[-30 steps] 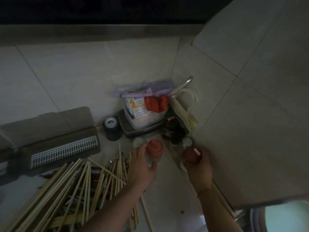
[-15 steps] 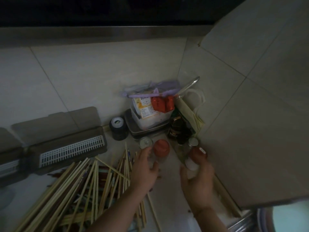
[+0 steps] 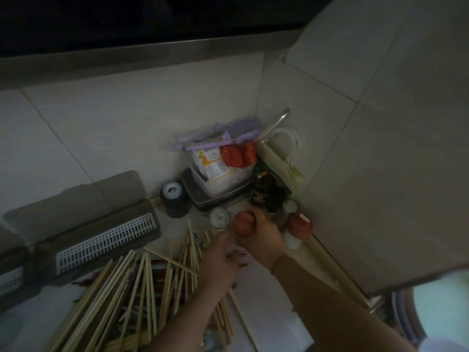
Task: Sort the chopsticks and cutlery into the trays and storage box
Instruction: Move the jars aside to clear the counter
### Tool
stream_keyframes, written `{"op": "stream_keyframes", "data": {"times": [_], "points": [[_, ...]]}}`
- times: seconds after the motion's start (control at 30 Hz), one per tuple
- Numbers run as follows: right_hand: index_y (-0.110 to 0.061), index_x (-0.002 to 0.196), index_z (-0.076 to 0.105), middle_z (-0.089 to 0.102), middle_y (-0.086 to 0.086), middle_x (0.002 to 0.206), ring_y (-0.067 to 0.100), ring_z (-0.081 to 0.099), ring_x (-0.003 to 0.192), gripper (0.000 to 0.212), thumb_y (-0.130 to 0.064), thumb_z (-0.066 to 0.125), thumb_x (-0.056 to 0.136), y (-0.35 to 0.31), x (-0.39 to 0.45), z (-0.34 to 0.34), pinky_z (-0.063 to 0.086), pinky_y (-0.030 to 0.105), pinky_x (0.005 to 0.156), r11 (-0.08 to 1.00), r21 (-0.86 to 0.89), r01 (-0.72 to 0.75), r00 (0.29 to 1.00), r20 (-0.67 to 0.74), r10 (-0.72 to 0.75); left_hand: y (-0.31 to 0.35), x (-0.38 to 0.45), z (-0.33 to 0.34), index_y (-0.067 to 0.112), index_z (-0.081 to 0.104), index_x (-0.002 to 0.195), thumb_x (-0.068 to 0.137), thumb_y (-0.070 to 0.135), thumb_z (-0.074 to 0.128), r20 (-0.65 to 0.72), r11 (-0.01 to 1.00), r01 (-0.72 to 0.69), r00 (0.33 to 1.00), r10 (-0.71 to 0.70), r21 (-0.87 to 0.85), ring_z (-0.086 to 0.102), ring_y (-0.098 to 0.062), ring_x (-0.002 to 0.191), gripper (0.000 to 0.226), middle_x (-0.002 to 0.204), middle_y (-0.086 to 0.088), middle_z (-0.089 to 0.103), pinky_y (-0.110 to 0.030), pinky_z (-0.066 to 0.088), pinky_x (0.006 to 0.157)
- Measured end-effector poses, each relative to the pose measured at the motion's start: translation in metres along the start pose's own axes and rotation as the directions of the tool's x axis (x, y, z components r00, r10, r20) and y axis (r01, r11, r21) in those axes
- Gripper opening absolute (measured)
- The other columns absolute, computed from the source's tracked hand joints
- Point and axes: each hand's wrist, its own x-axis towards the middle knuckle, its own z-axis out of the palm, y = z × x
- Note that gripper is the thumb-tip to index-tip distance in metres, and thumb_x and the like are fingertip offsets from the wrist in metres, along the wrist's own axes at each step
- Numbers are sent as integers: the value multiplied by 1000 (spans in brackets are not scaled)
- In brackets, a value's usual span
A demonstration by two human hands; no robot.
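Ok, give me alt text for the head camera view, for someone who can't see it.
A right hand grips a red-lidded jar in a cluttered counter corner, while the left hand rests over scattered chopsticks. A slotted tray sits at left.

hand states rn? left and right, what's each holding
Left hand: fingers loosely spread over the chopsticks, holding nothing clear; open.
Right hand: grip curled round the orange-lidded jar; closed on it.

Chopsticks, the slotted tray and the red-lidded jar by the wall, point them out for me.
chopsticks (image 3: pixel 142 283), head view, on one pale stick's middle
slotted tray (image 3: pixel 104 243), head view, on its white grille
red-lidded jar (image 3: pixel 300 226), head view, on its lid
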Motion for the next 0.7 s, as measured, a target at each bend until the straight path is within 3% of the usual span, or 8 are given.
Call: {"op": "stream_keyframes", "data": {"times": [0.1,0.23,0.33,0.43,0.5,0.6,0.7], "points": [[-30,124,47,63,-6,109,16,61,97,70,-40,81,64,4,-20,-8,50,29,80,997,81,-9,994,-111,18,1,1,10,20,59,125,90,5,62,1,1000,15,1000,-15,-11,60,-13,106,38,110,9,61,-24,47,85],[-36,124,47,61,-20,108,2,59,99,74,-41,85,62,19,-66,-23,46,17,81,972,231,-49,971,-216,100,-1,-1,35,32,65,94,84,-3,58,23,999,-21,999,22,-48,67,-16,91,36,95,6,71,-39,55,83],[-43,118,49,64,-23,100,-1,63,90,71,-39,88,58,39,-92,-34,51,20,74,949,304,-88,922,-335,193,6,-6,57,31,66,89,85,3,65,131,996,-6,991,18,-90,68,-17,93,28,93,4,73,-31,53,85],[-32,128,43,61,-20,101,3,63,91,84,-21,89,59,61,-105,-45,53,27,73,916,379,-134,846,-437,305,15,-14,75,31,68,101,83,21,68,312,983,41,950,18,-181,66,-10,101,20,103,9,72,-29,51,91],[-25,134,37,56,-22,100,8,61,92,90,-14,88,60,72,-108,-51,47,20,73,907,388,-165,813,-467,348,22,-17,83,23,67,115,79,40,66,456,963,89,889,37,-253,64,-6,107,40,113,8,71,-32,49,96],[-21,124,42,57,-11,97,12,58,89,76,-9,86,63,83,-106,-55,40,5,66,903,383,-193,793,-482,373,33,-19,94,31,67,113,78,59,55,614,940,190,789,25,-282,62,-6,112,46,117,10,69,-34,49,99],[-23,108,46,61,-4,94,16,61,86,60,-10,85,64,92,-102,-53,40,7,62,889,395,-231,788,-461,409,40,-19,102,33,63,110,78,58,53,645,895,313,763,-38,-318,61,-10,114,42,121,6,66,-29,50,94]]}}
